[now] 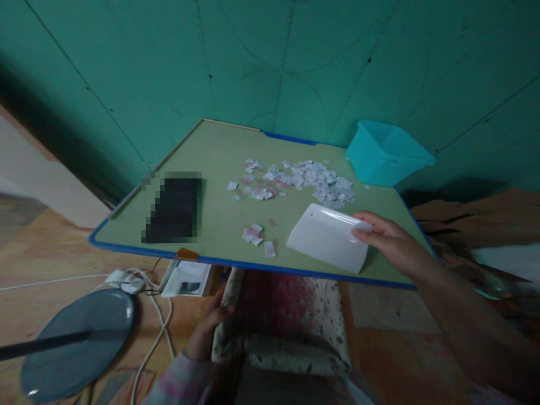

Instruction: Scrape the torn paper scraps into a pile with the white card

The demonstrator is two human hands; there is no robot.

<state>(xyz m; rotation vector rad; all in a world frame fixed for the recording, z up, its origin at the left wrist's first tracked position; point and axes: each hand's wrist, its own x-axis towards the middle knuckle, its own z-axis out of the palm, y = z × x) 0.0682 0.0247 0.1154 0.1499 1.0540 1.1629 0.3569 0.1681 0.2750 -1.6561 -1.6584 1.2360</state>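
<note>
My right hand (pixel 375 232) pinches a white plastic scraper (pixel 324 239), a flat, glossy sheet with a small hole in one corner. It is tilted over the right front of the pale green tabletop (pixel 219 152). Behind it lies a heap of small white paper-like squares (pixel 323 180), some pinkish, with looser ones spread to the left. A few pieces (pixel 253 233) lie nearer the front edge. Below that edge, my left hand (pixel 211 323) is closed round the left side of a spotted white tray-like container (pixel 333 315), reddish inside. Some of its fingers are hidden.
A turquoise bin (pixel 388 154) stands at the table's back right corner. At the left lies a dark pixelated rectangle (pixel 177 211). On the floor are a round grey base (pixel 80 337) with a pole, white cables (pixel 162 326), a white box (pixel 189 278) and brown cardboard (pixel 476 219).
</note>
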